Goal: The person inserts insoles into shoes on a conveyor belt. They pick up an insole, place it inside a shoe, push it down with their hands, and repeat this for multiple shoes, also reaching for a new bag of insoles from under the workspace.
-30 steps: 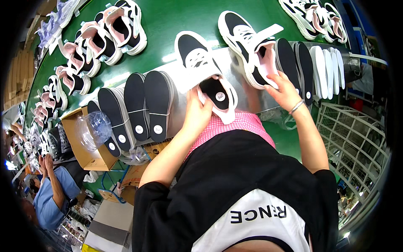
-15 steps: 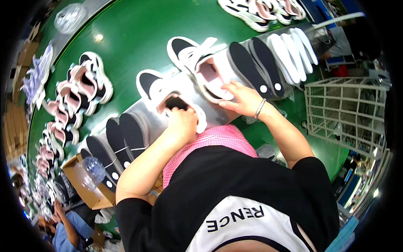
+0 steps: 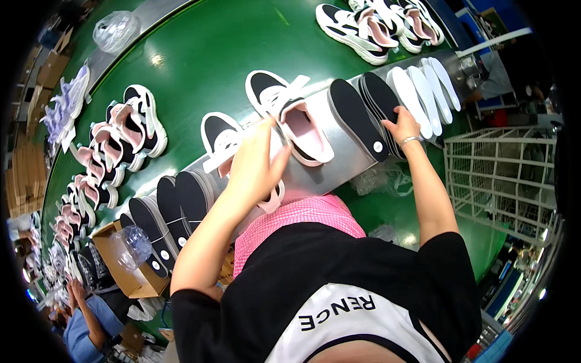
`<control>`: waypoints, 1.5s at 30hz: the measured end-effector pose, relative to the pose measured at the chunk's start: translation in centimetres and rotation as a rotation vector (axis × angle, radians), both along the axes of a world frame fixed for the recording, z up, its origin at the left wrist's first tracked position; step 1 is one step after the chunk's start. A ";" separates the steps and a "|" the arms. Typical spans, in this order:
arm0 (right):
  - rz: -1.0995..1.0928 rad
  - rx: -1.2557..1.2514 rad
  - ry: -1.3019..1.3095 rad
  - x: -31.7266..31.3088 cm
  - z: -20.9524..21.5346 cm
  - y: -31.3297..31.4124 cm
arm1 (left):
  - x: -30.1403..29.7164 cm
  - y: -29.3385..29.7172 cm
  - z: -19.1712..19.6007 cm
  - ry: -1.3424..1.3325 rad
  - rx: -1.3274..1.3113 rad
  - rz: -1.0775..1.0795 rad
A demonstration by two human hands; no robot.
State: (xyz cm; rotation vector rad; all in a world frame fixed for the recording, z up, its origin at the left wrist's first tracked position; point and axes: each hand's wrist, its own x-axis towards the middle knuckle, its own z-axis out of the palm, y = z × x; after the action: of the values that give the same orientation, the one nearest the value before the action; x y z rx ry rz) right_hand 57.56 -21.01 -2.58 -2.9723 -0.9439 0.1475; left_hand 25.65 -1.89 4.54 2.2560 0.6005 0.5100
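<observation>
Two white, black and pink sneakers stand on a metal shelf in front of me. My left hand [image 3: 257,160] is over the left sneaker [image 3: 219,128], fingers stretched toward the right sneaker [image 3: 305,130], thumb apart. It holds nothing that I can see and hides much of the left sneaker. The right sneaker's pink opening faces me. At the right, my right hand [image 3: 404,128] grips the edge of a stack of black insoles [image 3: 378,91] with thumb and fingers. Beside that stack lies another black insole [image 3: 351,112] with a white round sticker at its heel.
White insoles [image 3: 411,100] lie at the shelf's right end. More black insoles [image 3: 187,196] lie at its left, near a cardboard box [image 3: 124,266]. Sneakers line the green table [image 3: 187,66] at left and far right. A white wire basket [image 3: 502,169] stands right; a person in blue sits lower left.
My left hand has come out of the left sneaker and moved up toward the right one. My right hand has left the right sneaker and moved right onto the black insole stack.
</observation>
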 end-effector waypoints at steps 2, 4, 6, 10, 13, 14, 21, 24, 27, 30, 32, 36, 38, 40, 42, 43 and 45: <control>0.043 0.203 0.012 0.1 1.6 -0.1 | 3.4 1.5 -1.8 -0.036 0.113 0.139; -0.023 0.601 0.513 -1.0 3.9 0.3 | 6.1 2.4 -4.3 -0.029 -0.059 0.172; -0.205 0.671 1.093 -5.9 9.9 2.0 | 6.9 2.5 -5.0 0.008 -0.200 0.248; 0.059 0.320 1.300 -9.8 12.3 2.5 | 6.7 1.7 -5.3 0.032 -0.506 0.354; 0.158 -0.025 1.111 -11.7 9.7 4.4 | 6.9 1.1 -4.6 0.048 -0.545 0.248; 0.437 0.003 0.833 -12.5 7.9 5.0 | 6.6 1.2 -4.7 -0.014 -0.506 0.209; 0.723 -0.151 0.166 -15.7 7.5 7.1 | 6.6 1.1 -6.2 0.087 -0.379 0.321; 0.608 -0.518 0.331 -14.8 10.9 6.0 | 7.0 0.7 -6.8 0.067 -0.417 0.343; 0.647 -0.518 0.330 -14.6 11.4 5.8 | 7.2 0.3 -7.0 0.042 -0.331 0.355; 0.826 -0.365 0.142 -15.5 8.6 7.1 | 7.2 0.3 -7.0 0.002 -0.290 0.350; 0.890 -0.283 0.093 -15.6 5.9 7.9 | 7.3 0.1 -7.1 0.009 -0.330 0.336; 0.952 -0.367 0.082 -15.9 4.4 9.5 | 7.0 0.0 -7.6 -0.066 -0.416 0.355; 0.951 -0.369 0.111 -15.7 4.1 9.7 | 7.1 0.1 -7.8 -0.110 -0.539 0.363; 0.986 -0.386 0.147 -14.6 2.9 10.2 | 7.2 -0.1 -7.8 -0.129 -0.583 0.361; 0.903 -0.425 0.194 -14.4 2.5 11.1 | 7.4 -0.2 -7.8 -0.143 -0.622 0.359; 0.820 -0.464 0.236 -14.3 2.3 11.4 | 7.6 -0.1 -8.1 -0.137 -0.601 0.350; 0.842 -0.474 0.223 -13.6 2.1 11.6 | 7.9 0.2 -7.4 -0.133 -0.576 0.339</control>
State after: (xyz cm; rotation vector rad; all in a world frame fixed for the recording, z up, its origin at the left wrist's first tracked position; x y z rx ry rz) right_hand 43.93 -9.41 -0.45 -2.5656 -2.3013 0.7787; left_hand 33.52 -1.70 -2.84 1.5737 0.9322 0.5609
